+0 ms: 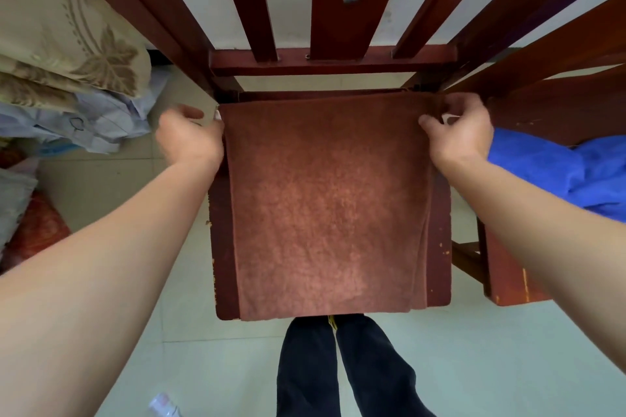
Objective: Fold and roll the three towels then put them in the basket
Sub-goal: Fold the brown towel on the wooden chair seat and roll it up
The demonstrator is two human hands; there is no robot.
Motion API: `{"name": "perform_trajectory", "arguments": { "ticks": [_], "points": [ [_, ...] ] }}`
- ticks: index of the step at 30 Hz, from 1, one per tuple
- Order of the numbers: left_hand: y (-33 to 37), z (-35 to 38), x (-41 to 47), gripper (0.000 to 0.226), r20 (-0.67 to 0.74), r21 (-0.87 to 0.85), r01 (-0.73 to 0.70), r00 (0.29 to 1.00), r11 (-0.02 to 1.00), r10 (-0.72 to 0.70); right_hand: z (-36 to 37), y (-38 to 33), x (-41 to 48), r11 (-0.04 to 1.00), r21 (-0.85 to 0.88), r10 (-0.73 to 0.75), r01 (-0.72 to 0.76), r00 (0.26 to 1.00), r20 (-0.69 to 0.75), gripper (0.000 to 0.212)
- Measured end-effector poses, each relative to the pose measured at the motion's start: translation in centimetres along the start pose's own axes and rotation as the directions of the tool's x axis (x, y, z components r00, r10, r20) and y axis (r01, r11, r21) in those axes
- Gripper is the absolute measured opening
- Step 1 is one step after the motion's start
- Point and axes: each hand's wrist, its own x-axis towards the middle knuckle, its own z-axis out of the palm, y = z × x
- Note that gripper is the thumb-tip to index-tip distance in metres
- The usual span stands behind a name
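Gripping a brown towel's (328, 206) far corners, centre frame.
Pinching one in the left hand (189, 136), one in the right hand (458, 129); covering the chair seat (222, 247) but leaving bare strips either side; lying near a blue towel (559, 173), right edge.

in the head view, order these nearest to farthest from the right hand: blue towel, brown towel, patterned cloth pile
1. brown towel, spread on the chair seat; the right hand pinches its far right corner.
2. blue towel, close on that hand's right.
3. patterned cloth pile, far left of the frame.
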Motion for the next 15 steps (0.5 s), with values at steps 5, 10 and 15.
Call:
{"name": "perform_trajectory", "arguments": {
  "ticks": [5,10,15],
  "points": [
    [-5.8,-0.4,-7.5,0.014,0.322,0.102,-0.322,0.906,0.941,0.275,-0.3,3.5,-7.6,0.984,-0.036,-0.156,0.173,0.947,0.282,0.018],
    [-13.7,-1.4,-11.5,0.014,0.262,0.218,-0.095,0.965,0.971,0.036,-2.3,8.6,-11.2,0.992,-0.129,0.013,0.014,0.979,0.205,0.023],
    [-17.5,-2.4,-13.6,0.025,0.138,0.294,0.202,0.958,0.934,-0.251,-4.3,11.8,-14.8,0.912,-0.275,0.364,-0.305,0.91,0.2,0.019]
  ]
}}
